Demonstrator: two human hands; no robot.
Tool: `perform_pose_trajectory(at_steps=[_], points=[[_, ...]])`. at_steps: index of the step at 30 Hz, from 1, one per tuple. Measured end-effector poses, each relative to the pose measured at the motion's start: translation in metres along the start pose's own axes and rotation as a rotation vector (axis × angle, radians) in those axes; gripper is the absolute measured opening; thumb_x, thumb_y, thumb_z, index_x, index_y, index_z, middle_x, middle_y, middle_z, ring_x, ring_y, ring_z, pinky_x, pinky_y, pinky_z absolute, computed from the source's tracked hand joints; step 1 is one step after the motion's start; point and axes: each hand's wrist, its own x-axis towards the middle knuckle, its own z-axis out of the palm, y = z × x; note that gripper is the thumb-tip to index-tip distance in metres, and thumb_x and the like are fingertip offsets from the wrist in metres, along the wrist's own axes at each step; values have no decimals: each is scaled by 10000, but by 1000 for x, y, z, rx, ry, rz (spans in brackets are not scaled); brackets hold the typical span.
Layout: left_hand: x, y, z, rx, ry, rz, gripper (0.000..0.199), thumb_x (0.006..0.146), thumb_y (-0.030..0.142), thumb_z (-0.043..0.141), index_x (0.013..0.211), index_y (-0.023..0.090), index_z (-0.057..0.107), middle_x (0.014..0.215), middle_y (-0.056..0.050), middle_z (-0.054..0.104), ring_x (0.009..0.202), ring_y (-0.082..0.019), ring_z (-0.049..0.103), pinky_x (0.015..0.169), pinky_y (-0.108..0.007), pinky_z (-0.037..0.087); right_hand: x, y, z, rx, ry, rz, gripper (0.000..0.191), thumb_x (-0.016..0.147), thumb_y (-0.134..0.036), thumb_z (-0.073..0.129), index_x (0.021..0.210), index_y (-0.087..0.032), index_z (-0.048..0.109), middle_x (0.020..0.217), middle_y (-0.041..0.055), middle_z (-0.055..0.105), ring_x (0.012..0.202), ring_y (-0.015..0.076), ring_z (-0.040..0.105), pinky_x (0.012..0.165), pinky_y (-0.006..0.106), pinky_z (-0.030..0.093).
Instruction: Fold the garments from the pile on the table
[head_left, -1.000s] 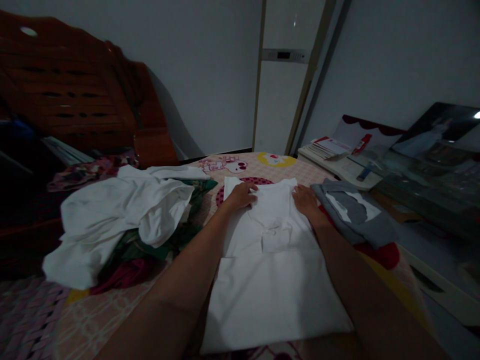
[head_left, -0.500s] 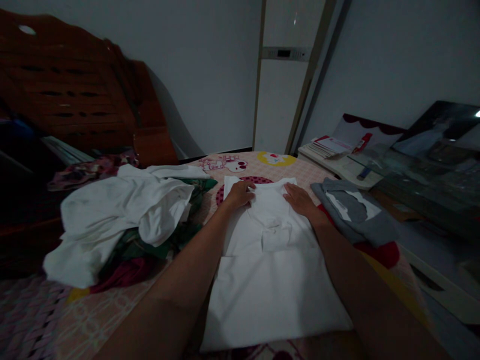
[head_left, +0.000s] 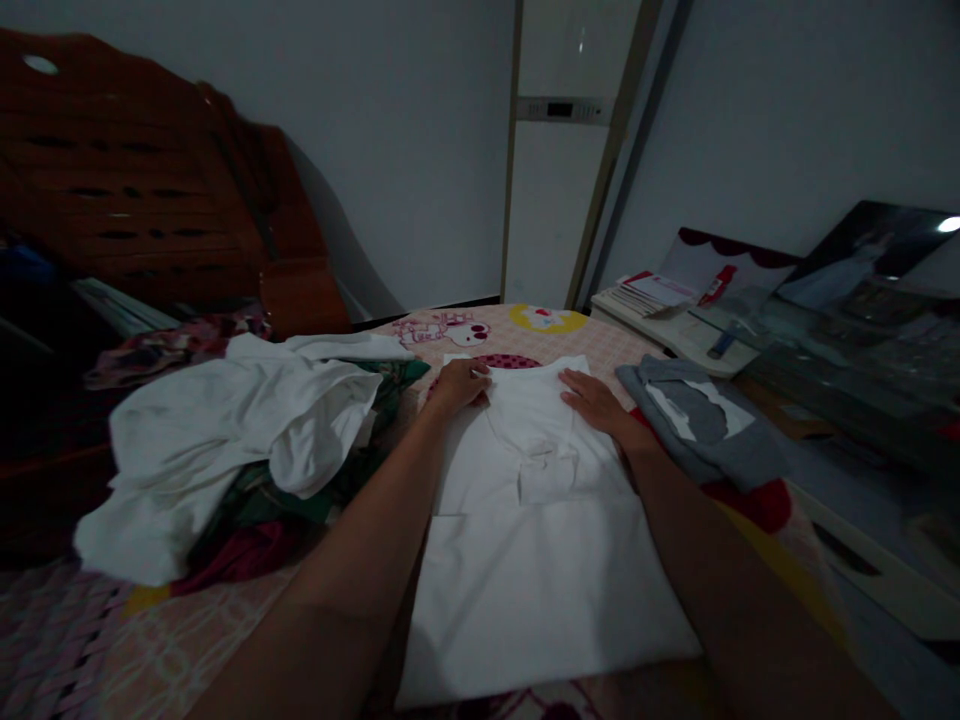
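Note:
A white garment (head_left: 540, 580) lies spread on the patterned tablecloth (head_left: 607, 345), its neckline at the far end and a small folded part near its middle. At the far left corner of the neckline, my left hand (head_left: 461, 388) rests on the fabric with its fingers bent and a gap between thumb and fingers. My right hand (head_left: 596, 402) lies flat on the right shoulder of the garment, fingers apart.
To the left is a heap with a white cloth (head_left: 195, 430) over green and dark red cloth. Folded grey clothing (head_left: 697, 420) lies at the right on red cloth. Beyond stand a wooden chair (head_left: 150, 190), a white cabinet (head_left: 675, 330) with papers, and a glass shelf (head_left: 787, 345).
My left hand has shifted slightly left along the neckline, and its thumb and fingers still touch the garment. The whole view has moved a little.

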Motion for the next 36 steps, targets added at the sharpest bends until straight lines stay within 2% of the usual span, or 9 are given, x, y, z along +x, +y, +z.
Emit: perform_pose_trajectory(at_steps=[3, 6, 9, 11, 16, 22, 28, 33, 36], points=[[4, -7, -4, -163, -39, -65, 214, 797, 180, 664, 997, 112, 698, 588, 2, 644, 523, -105, 614, 560, -197, 500, 0, 0, -16, 254, 84, 74, 343, 911, -322, 529, 1185, -197, 693, 1332, 90, 635, 1271, 222, 562, 1109, 398, 406], [5, -8, -5, -123, -90, -31, 212, 761, 183, 703, 964, 125, 709, 572, 14, 637, 499, -91, 586, 531, -180, 470, -1, -7, -36, 531, 137, 182, 304, 840, -359, 606, 1019, -154, 740, 1084, 105, 745, 940, 210, 713, 881, 346, 554], [3, -5, -5, -18, -116, 32, 211, 736, 152, 702, 946, 141, 719, 587, 19, 647, 512, -91, 576, 519, -175, 441, -4, -25, -52, 750, -35, 186, 301, 725, -385, 720, 856, -114, 736, 842, 98, 757, 585, 150, 669, 594, 275, 554], [1, -3, -5, 28, -105, 51, 200, 727, 129, 691, 923, 142, 727, 604, 15, 654, 532, -96, 577, 533, -180, 437, -6, -41, -55, 823, -218, 146, 316, 667, -388, 773, 800, -105, 725, 736, 84, 737, 495, 127, 620, 502, 247, 514], [0, -1, -5, 74, -84, 54, 214, 732, 123, 668, 934, 145, 736, 635, 3, 666, 577, -111, 588, 570, -193, 446, -8, -73, -46, 877, -527, 97, 342, 655, -381, 795, 849, -109, 721, 720, 64, 730, 524, 128, 638, 475, 223, 503], [0, 0, -3, 164, -48, 74, 249, 721, 127, 668, 956, 147, 746, 735, -26, 704, 657, -136, 629, 616, -204, 464, -9, -73, -31, 833, -851, 49, 296, 702, -349, 769, 863, -106, 719, 688, 37, 721, 503, 106, 629, 442, 180, 472], [3, -3, 0, 223, -22, 113, 255, 723, 133, 657, 961, 152, 747, 807, -39, 726, 727, -150, 653, 680, -219, 485, -12, -76, -22, 804, -989, 35, 250, 742, -335, 734, 856, -115, 701, 683, 21, 707, 517, 109, 645, 434, 171, 475], [4, -5, 0, 210, -25, 130, 260, 710, 127, 658, 955, 144, 746, 840, -53, 734, 745, -162, 657, 704, -237, 489, -12, -80, -26, 828, -927, 30, 257, 752, -347, 734, 872, -127, 679, 691, 15, 705, 527, 113, 652, 429, 169, 475], [4, -4, 0, 202, -17, 128, 259, 697, 118, 665, 941, 138, 750, 837, -60, 733, 755, -172, 660, 710, -243, 488, -14, -83, -25, 836, -964, 49, 292, 745, -362, 744, 905, -127, 676, 688, 12, 701, 520, 116, 652, 449, 184, 497]])
